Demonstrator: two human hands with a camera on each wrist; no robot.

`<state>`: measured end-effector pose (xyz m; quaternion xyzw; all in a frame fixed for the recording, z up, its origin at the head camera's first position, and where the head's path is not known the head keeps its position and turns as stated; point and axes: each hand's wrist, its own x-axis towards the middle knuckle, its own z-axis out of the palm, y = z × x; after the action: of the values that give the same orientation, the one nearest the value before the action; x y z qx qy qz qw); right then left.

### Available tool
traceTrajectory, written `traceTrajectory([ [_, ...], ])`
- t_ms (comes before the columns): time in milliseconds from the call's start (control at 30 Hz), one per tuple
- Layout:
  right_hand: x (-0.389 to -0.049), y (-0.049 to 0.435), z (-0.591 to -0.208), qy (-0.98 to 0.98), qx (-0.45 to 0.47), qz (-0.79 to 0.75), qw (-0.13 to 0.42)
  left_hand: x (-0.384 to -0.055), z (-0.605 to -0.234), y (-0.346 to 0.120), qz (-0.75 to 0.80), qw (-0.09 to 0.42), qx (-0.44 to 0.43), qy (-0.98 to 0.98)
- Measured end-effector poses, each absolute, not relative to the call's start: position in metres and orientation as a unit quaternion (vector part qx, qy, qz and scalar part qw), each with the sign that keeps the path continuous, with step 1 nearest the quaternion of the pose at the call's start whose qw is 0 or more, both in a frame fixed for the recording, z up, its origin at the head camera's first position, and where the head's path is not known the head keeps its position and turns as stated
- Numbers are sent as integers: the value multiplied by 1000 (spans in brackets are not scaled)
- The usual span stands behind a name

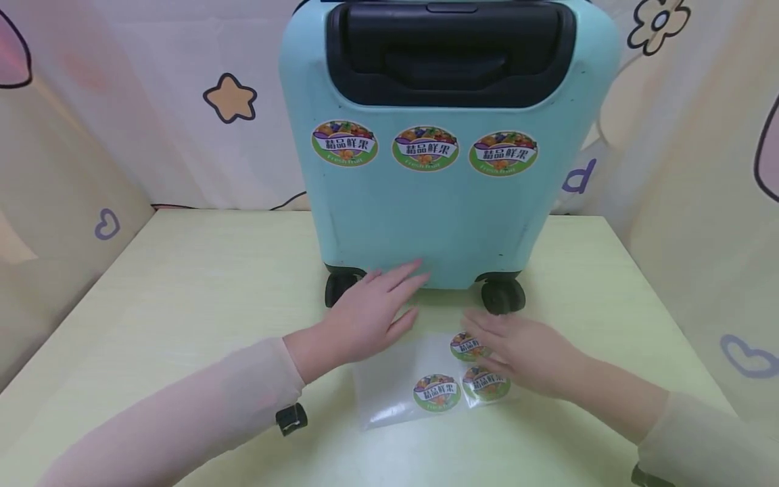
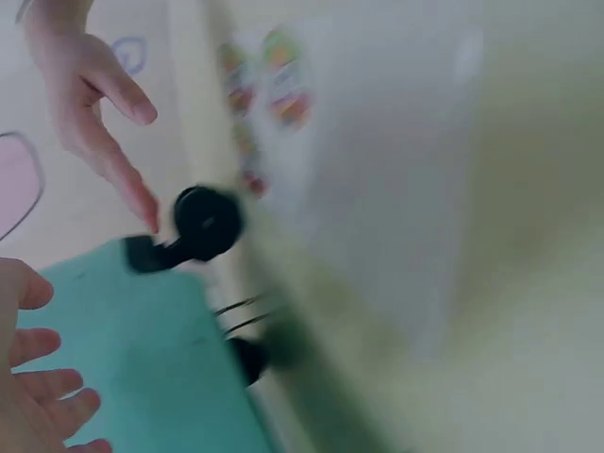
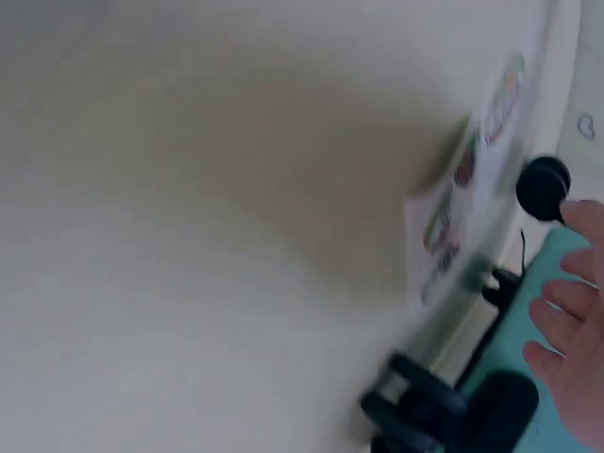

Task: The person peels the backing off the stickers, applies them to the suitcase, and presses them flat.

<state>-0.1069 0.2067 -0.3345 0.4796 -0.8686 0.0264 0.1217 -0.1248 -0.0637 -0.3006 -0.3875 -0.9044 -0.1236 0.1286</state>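
A light blue suitcase (image 1: pixel 420 223) stands upright on the table, with three oval fruit stickers (image 1: pixel 425 149) in a row across its front. Before it lies a glossy, pale sticker sheet (image 1: pixel 389 389) bearing a lone sticker (image 1: pixel 437 393) and, to its right, two more stickers (image 1: pixel 486 384) at the sheet's right end. My left hand (image 1: pixel 368 314), fingers spread and straight, hovers between the suitcase's lower edge and the sheet, holding nothing. Beside the right-hand stickers, my right hand (image 1: pixel 529 352) has its fingers stretched out, overlapping them in the head view. The right wrist view shows those fingers (image 3: pixel 566 311) loosely spread.
Black wheels (image 1: pixel 503 295) carry the suitcase at its lower corners, and a black handle recess (image 1: pixel 450 57) tops its front. The pale table (image 1: pixel 213 284) is enclosed by a patterned curtain (image 1: pixel 152 122) at the back and sides.
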Motion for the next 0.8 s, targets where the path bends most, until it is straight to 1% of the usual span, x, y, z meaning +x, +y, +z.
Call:
traceTrajectory([
  [133, -95, 195, -351, -855, 513, 16, 74, -108, -321, -72, -212, 21, -358, -909],
  [233, -91, 188, -360, -851, 522, 12, 54, -98, -332, -73, -277, -62, -334, -899],
  [400, -88, 179, -366, -879, 476, 23, -18, -84, -346, -70, -394, -189, -275, -856],
  [500, -88, 173, -369, -896, 440, 31, -45, -78, -354, -67, -471, -261, -224, -812],
  [567, -90, 169, -372, -906, 419, 34, -48, -73, -359, -65, -517, -308, -180, -778],
  [667, -96, 162, -375, -915, 400, 35, -31, -68, -367, -62, -581, -367, -97, -720],
  [733, -102, 158, -377, -919, 392, 36, -13, -66, -369, -61, -609, -384, -47, -693],
  [800, -107, 154, -378, -919, 392, 41, 15, -66, -370, -61, -631, -391, -12, -670],
])
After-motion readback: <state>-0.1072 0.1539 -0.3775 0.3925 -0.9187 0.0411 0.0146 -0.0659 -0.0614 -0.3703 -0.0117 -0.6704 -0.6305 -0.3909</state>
